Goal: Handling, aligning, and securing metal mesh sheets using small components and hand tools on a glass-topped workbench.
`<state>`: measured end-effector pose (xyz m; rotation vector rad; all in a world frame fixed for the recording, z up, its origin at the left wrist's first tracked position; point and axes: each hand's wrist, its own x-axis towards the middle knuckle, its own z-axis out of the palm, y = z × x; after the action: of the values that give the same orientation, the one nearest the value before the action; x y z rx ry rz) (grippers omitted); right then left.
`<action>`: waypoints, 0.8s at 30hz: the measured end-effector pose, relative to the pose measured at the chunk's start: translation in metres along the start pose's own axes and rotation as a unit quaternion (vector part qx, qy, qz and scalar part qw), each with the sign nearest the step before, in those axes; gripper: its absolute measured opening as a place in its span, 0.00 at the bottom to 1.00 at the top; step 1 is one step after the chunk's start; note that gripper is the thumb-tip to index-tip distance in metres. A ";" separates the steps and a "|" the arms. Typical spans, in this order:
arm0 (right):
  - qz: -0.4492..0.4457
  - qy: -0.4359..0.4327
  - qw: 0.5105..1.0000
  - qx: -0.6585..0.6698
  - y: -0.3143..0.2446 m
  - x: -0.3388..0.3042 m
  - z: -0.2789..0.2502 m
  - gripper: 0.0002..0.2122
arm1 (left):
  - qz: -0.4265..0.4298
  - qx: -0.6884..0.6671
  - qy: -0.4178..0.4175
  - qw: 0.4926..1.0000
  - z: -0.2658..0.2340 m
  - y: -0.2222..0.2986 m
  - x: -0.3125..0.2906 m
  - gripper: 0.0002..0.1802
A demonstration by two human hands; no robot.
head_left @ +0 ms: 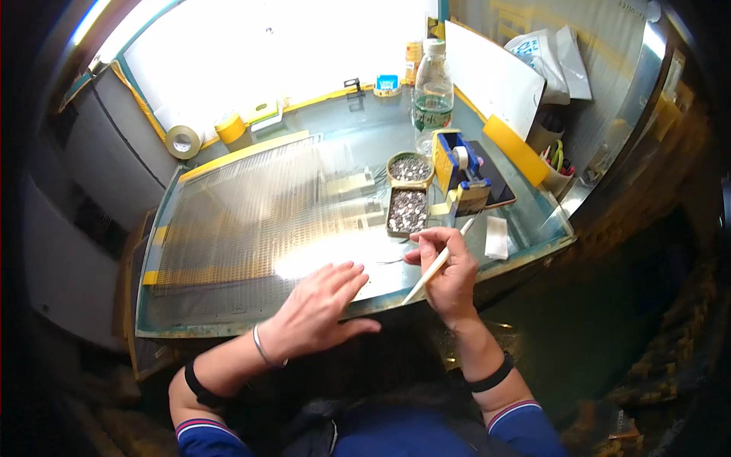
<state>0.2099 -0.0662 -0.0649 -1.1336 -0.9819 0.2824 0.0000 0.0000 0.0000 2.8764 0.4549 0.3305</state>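
Note:
My left hand (320,306) hovers palm down at the front edge of the glass-topped table (205,321), fingers stretched out and holding nothing. In my right hand (454,280) is a slim cream-coloured pen-like tool (430,274), slanting across the fingers. Its thick end points down toward me, while its thin end juts out past the knuckles. Just beyond my right fingertips stands a small rectangular box (408,212) of mixed dark and pale bits. A round tin (410,168) with similar bits touches its far side.
A wide perforated sheet (236,217) covers the table's left part. Right of the containers are a blue tape dispenser (461,164), a dark flat device (496,179) and a white folded paper (496,238). Behind stands a plastic bottle (434,99); tape rolls (183,142) lie far left.

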 end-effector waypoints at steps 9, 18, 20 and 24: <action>-0.021 -0.001 0.999 -0.042 0.000 -0.002 -0.001 0.03 | -0.107 0.007 0.382 0.918 -0.014 -0.006 -0.069 0.07; -0.024 -0.016 0.996 -0.090 -0.001 0.000 0.002 0.03 | 0.017 0.016 0.383 0.924 0.000 -0.016 -0.058 0.20; -0.023 -0.022 0.995 -0.099 0.002 -0.001 0.003 0.03 | 0.009 -0.034 0.424 0.905 0.000 -0.013 -0.061 0.17; -0.031 -0.013 0.993 -0.111 0.003 0.000 0.001 0.03 | 0.048 0.115 0.421 0.899 -0.015 -0.017 -0.072 0.16</action>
<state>0.2100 -0.0643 -0.0678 -1.3019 -1.0895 0.1402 -0.0757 -0.0049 -0.0036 2.8285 0.4952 1.6608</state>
